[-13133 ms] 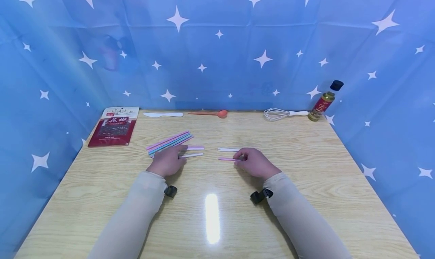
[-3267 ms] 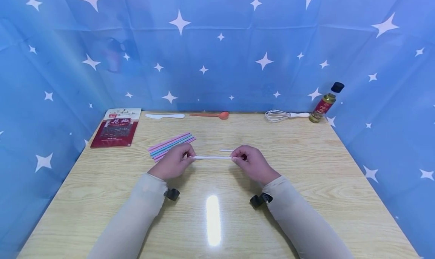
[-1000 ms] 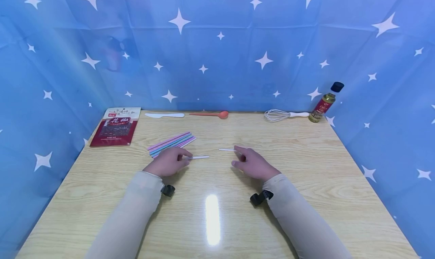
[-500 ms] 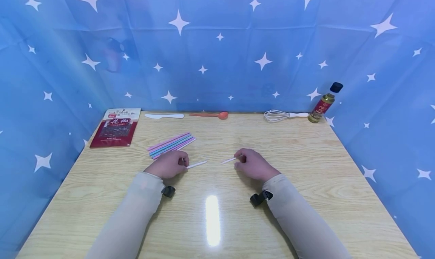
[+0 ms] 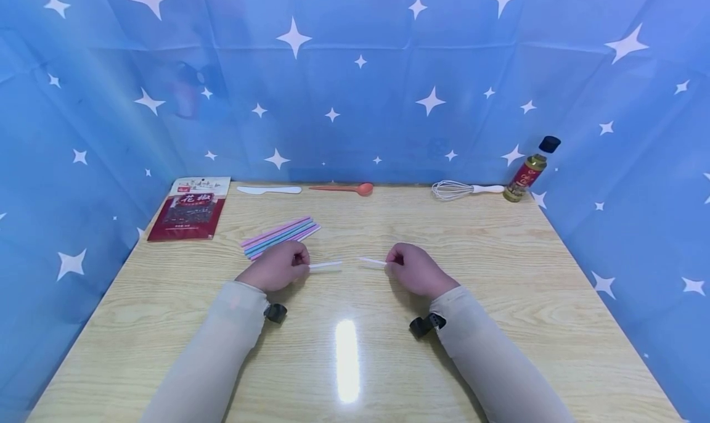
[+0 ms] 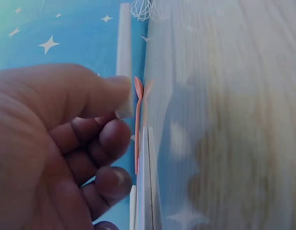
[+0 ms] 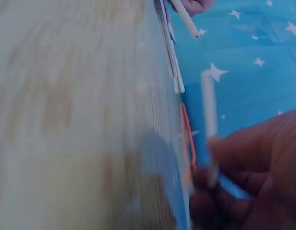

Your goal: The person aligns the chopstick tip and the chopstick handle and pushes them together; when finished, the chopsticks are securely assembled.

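Observation:
My left hand (image 5: 276, 266) pinches a thin white straw (image 5: 326, 264) between thumb and index finger; its free end points right. In the left wrist view, this straw stands clear of the table, with the other fingers curled below. Opposite it, my right hand (image 5: 417, 270) pinches another white straw (image 5: 370, 260), whose free end points left. A small gap separates the two ends. Motion blurs the right straw in the right wrist view. Beside my left hand lies a row of pink, blue and purple straws (image 5: 280, 235), partly hidden by that hand.
Along the table's back edge lie a red spice packet (image 5: 188, 210), a white knife (image 5: 269, 190), an orange spoon (image 5: 355, 189) and a whisk (image 5: 460, 190). An oil bottle (image 5: 526, 175) stands at the back right. A blue star-patterned cloth (image 5: 355, 90) hangs behind the wooden table (image 5: 444, 361).
Earlier, both hands held one white straw stretched between them. My right hand then let go and picked up the other white straw from the table. Both straws now point at each other.

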Demonstrator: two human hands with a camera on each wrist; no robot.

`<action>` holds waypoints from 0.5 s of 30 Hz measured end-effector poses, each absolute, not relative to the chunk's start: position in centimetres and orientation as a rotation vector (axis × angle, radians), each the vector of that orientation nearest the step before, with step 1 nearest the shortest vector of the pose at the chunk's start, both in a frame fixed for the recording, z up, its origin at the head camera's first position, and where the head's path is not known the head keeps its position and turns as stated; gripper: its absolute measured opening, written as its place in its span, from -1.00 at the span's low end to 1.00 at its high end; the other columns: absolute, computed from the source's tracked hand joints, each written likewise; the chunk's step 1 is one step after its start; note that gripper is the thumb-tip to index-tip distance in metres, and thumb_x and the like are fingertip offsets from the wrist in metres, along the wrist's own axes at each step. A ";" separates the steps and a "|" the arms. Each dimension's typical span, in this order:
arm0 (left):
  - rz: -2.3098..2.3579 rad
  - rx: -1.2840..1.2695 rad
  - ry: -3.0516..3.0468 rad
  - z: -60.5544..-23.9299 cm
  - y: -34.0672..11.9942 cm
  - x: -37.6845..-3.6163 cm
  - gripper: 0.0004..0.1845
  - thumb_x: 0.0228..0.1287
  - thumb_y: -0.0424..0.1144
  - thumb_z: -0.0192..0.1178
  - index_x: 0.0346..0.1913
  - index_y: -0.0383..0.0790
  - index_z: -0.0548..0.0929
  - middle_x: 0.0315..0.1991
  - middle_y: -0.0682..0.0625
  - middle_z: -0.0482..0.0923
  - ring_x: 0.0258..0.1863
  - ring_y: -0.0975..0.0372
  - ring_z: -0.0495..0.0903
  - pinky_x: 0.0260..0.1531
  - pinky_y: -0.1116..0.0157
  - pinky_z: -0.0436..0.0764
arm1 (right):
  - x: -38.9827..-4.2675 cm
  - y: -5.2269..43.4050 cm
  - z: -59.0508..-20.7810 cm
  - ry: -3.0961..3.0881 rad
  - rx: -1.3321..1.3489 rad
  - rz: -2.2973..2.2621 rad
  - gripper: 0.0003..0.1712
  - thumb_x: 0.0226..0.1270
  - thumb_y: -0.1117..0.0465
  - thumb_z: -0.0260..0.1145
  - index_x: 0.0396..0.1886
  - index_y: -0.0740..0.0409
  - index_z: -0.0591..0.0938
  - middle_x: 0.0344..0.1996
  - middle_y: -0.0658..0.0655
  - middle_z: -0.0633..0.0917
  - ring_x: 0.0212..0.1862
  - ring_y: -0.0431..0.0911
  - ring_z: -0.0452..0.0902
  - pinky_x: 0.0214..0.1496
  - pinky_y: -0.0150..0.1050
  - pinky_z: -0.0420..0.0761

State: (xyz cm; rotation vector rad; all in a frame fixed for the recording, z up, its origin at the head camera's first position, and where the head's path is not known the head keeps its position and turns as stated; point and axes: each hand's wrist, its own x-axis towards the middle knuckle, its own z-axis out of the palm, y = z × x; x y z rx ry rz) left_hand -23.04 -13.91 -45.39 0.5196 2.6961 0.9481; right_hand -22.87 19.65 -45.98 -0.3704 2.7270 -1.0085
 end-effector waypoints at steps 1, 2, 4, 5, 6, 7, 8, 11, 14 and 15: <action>0.968 0.522 2.692 -45.4 -13.9 -23.0 -0.92 0.45 -0.30 0.27 -0.26 -0.10 0.63 -0.36 0.05 0.55 -0.37 0.21 0.48 -0.29 0.23 0.51 | -22.8 19.5 -45.9 2.718 -0.408 -1.050 -0.94 0.54 0.29 0.28 -0.20 0.13 0.64 -0.34 0.06 0.60 -0.28 -0.07 0.48 -0.18 -0.18 0.49; 0.983 0.529 2.690 -45.4 -13.8 -23.0 -0.93 0.46 -0.29 0.26 -0.25 -0.10 0.63 -0.35 0.05 0.56 -0.37 0.21 0.48 -0.29 0.23 0.51 | -22.7 19.4 -45.7 2.712 -0.449 -1.089 -0.95 0.56 0.29 0.28 -0.18 0.14 0.64 -0.33 0.06 0.59 -0.27 -0.07 0.48 -0.17 -0.17 0.49; 1.009 0.541 2.685 -45.4 -13.7 -23.0 -0.93 0.46 -0.29 0.26 -0.24 -0.11 0.62 -0.35 0.04 0.56 -0.38 0.21 0.48 -0.32 0.22 0.52 | -22.5 19.2 -45.6 2.696 -0.516 -1.161 -0.97 0.57 0.30 0.27 -0.13 0.15 0.64 -0.33 0.06 0.59 -0.27 -0.07 0.47 -0.18 -0.18 0.50; 1.023 0.551 2.684 -45.4 -13.7 -23.0 -0.94 0.47 -0.28 0.26 -0.23 -0.11 0.62 -0.36 0.04 0.56 -0.39 0.21 0.47 -0.33 0.23 0.51 | -22.4 19.1 -45.5 2.694 -0.538 -1.186 -0.96 0.57 0.30 0.27 -0.11 0.15 0.65 -0.33 0.05 0.60 -0.27 -0.08 0.47 -0.19 -0.20 0.50; 1.039 0.560 2.684 -45.3 -13.6 -22.9 -0.93 0.48 -0.28 0.26 -0.23 -0.11 0.62 -0.36 0.04 0.56 -0.40 0.21 0.47 -0.34 0.23 0.51 | -22.4 19.1 -45.4 2.695 -0.554 -1.205 -0.94 0.57 0.31 0.27 -0.08 0.15 0.66 -0.32 0.04 0.60 -0.27 -0.08 0.48 -0.20 -0.22 0.51; 1.053 0.571 2.685 -45.3 -13.6 -22.9 -0.93 0.48 -0.28 0.27 -0.22 -0.10 0.62 -0.36 0.05 0.56 -0.40 0.21 0.47 -0.34 0.24 0.51 | -22.3 19.0 -45.4 2.697 -0.557 -1.221 -0.92 0.57 0.31 0.27 -0.06 0.14 0.67 -0.31 0.03 0.61 -0.27 -0.09 0.48 -0.21 -0.23 0.51; 1.065 0.588 2.688 -45.3 -13.5 -22.9 -0.94 0.49 -0.28 0.26 -0.22 -0.11 0.62 -0.35 0.04 0.56 -0.40 0.21 0.46 -0.34 0.24 0.50 | -22.3 18.9 -45.3 2.699 -0.560 -1.233 -0.90 0.57 0.32 0.27 -0.04 0.13 0.68 -0.30 0.02 0.62 -0.26 -0.09 0.48 -0.22 -0.24 0.51; 1.088 0.615 2.698 -45.3 -13.5 -22.9 -0.94 0.49 -0.29 0.27 -0.20 -0.12 0.62 -0.34 0.05 0.57 -0.39 0.22 0.46 -0.33 0.26 0.50 | -22.2 18.7 -45.2 2.698 -0.555 -1.260 -0.88 0.57 0.32 0.27 -0.03 0.13 0.70 -0.30 0.01 0.63 -0.27 -0.09 0.48 -0.25 -0.26 0.51; 1.098 0.637 2.705 -45.3 -13.5 -22.9 -0.95 0.50 -0.30 0.25 -0.20 -0.13 0.62 -0.33 0.05 0.57 -0.38 0.23 0.46 -0.32 0.26 0.50 | -22.1 18.7 -45.1 2.698 -0.556 -1.286 -0.88 0.56 0.34 0.27 -0.04 0.16 0.71 -0.30 0.02 0.64 -0.28 -0.08 0.48 -0.24 -0.26 0.51; 1.101 0.632 2.706 -45.4 -13.5 -22.9 -0.95 0.50 -0.30 0.26 -0.20 -0.13 0.62 -0.34 0.05 0.57 -0.39 0.23 0.46 -0.32 0.26 0.50 | -22.0 18.7 -45.1 2.698 -0.556 -1.294 -0.88 0.56 0.34 0.27 -0.04 0.16 0.71 -0.30 0.02 0.64 -0.28 -0.08 0.48 -0.24 -0.26 0.51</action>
